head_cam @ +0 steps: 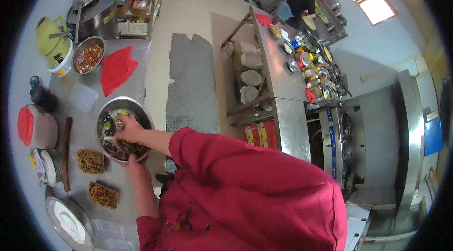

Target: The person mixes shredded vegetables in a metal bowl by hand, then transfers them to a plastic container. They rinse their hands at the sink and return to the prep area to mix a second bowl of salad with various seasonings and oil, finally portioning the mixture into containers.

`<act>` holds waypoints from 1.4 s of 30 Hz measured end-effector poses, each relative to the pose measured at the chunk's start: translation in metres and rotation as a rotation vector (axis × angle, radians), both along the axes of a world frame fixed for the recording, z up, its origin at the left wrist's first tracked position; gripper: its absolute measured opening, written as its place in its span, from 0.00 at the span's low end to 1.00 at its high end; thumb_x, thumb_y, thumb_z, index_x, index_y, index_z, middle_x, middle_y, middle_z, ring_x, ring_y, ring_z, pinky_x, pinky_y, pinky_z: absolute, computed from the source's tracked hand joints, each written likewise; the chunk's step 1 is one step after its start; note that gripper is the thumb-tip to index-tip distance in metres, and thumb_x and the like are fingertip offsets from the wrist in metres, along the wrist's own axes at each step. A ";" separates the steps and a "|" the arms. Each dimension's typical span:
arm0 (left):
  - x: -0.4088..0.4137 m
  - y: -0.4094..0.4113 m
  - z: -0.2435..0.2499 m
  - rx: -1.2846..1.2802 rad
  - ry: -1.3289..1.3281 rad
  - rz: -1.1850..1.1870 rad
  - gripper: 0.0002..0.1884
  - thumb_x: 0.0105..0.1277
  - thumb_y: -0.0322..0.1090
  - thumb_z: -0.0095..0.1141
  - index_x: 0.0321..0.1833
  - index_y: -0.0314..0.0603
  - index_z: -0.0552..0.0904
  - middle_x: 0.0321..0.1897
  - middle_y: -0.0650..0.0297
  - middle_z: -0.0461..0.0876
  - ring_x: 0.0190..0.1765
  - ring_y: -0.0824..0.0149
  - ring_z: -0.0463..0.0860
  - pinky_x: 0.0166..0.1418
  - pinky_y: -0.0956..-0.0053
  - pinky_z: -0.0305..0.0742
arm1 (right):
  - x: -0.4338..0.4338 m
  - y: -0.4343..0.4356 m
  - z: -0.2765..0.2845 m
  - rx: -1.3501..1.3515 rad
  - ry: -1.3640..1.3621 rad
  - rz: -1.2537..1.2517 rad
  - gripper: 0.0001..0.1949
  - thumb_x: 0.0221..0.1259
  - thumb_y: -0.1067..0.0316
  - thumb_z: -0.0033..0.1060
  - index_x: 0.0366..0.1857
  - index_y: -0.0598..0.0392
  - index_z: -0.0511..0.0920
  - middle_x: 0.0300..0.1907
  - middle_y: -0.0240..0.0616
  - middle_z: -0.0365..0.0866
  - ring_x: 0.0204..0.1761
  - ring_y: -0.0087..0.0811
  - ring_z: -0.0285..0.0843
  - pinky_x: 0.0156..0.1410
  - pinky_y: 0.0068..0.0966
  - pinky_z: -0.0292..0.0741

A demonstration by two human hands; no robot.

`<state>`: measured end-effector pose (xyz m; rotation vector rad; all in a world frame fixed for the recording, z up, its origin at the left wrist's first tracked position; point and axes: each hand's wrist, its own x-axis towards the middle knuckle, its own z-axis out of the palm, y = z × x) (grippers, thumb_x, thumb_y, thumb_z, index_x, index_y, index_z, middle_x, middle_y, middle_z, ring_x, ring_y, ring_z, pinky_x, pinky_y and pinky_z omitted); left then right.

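Observation:
A stainless steel mixing bowl (149, 116) stands near the table's edge in front of me. It holds a mix of shredded vegetables (112, 123) with pale strands, green pieces and dark pieces. My right hand (129, 130) reaches down into the bowl, its fingers curled into the mix and partly hidden by it. My left hand (136, 166) grips the bowl's near lower rim, with the thumb over the edge. Beside the bowl lie a clear plastic tub of shredded food (90, 161) and a second such tub (103, 195).
On the steel table (139, 67) are a red cloth (118, 68), a bowl of peanuts (89, 56), a wooden rolling pin (66, 155), a red-lidded container (37, 127) and a basin of white powder (67, 220). Across the aisle, another person (300, 5) bends by a counter (283, 77) crowded with jars.

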<state>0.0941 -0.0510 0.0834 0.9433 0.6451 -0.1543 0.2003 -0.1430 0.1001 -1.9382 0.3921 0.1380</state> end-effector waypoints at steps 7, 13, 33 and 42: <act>0.003 0.018 -0.017 -0.162 -0.006 -0.077 0.36 0.72 0.31 0.57 0.83 0.44 0.62 0.74 0.50 0.72 0.67 0.46 0.81 0.57 0.46 0.87 | 0.036 -0.042 0.034 0.121 -0.247 0.715 0.29 0.57 0.61 0.73 0.66 0.57 0.84 0.59 0.51 0.88 0.63 0.45 0.86 0.72 0.35 0.78; 0.012 0.001 -0.025 -0.052 -0.099 0.048 0.25 0.77 0.36 0.53 0.75 0.39 0.74 0.66 0.55 0.81 0.63 0.53 0.85 0.59 0.53 0.87 | 0.006 -0.017 0.009 -0.159 -0.020 0.303 0.59 0.38 0.40 0.89 0.79 0.60 0.69 0.70 0.60 0.78 0.74 0.52 0.76 0.80 0.42 0.72; 0.021 0.031 0.015 -0.246 0.012 -0.224 0.31 0.68 0.25 0.53 0.76 0.44 0.67 0.59 0.52 0.85 0.55 0.48 0.91 0.45 0.48 0.93 | 0.064 -0.021 0.047 -0.550 -0.450 1.280 0.25 0.65 0.54 0.68 0.64 0.51 0.85 0.66 0.49 0.84 0.67 0.50 0.82 0.76 0.42 0.75; 0.006 0.044 -0.027 -0.303 0.096 -0.278 0.26 0.68 0.28 0.55 0.71 0.43 0.75 0.58 0.55 0.86 0.51 0.53 0.91 0.46 0.50 0.93 | 0.044 -0.003 0.006 -0.847 -0.256 1.886 0.16 0.60 0.58 0.66 0.49 0.46 0.90 0.57 0.41 0.87 0.61 0.49 0.83 0.68 0.49 0.78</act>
